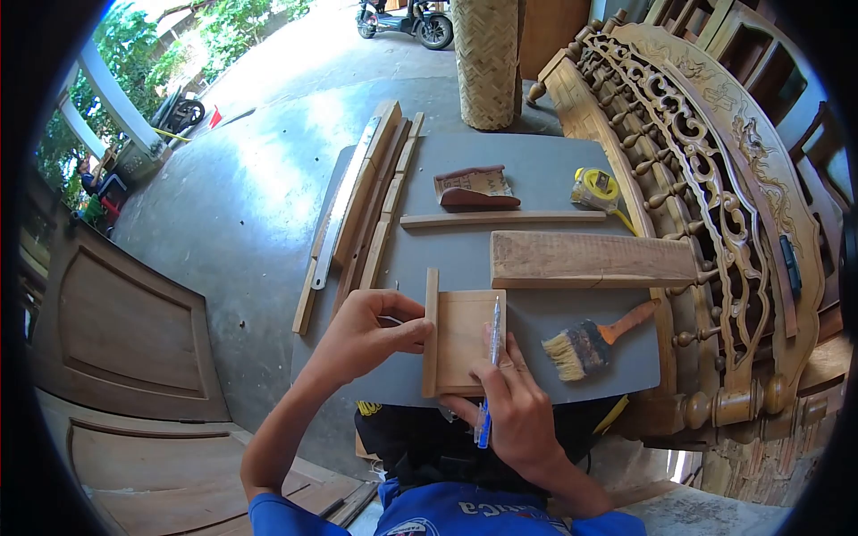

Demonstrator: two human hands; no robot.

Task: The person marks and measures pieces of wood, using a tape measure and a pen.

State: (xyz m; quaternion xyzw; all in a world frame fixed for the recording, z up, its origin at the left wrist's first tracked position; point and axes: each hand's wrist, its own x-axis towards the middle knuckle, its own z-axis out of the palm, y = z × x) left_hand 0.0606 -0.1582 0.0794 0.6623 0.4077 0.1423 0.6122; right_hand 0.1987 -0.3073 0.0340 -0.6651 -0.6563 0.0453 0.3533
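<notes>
A small flat piece of light wood [465, 344] lies near the front edge of the grey tabletop. A narrow wooden strip [431, 335] stands along its left side and sticks out past its far end. My left hand [366, 335] grips this strip from the left, thumb on the near side, with some fingertips hidden behind it. My right hand [514, 402] holds a clear pen with a blue end [484, 424], its tip pointing away from me. Fingers of that hand also rest against the right and near edges of the flat piece.
A paint brush [581, 350], a thick wooden block [590, 259], a thin stick [500, 219], folded sandpaper [474, 188] and a tape measure [595, 188] lie on the grey table [411, 255]. Long wood pieces and a metal ruler [344, 205] lie left. Carved furniture [715, 196] stands right.
</notes>
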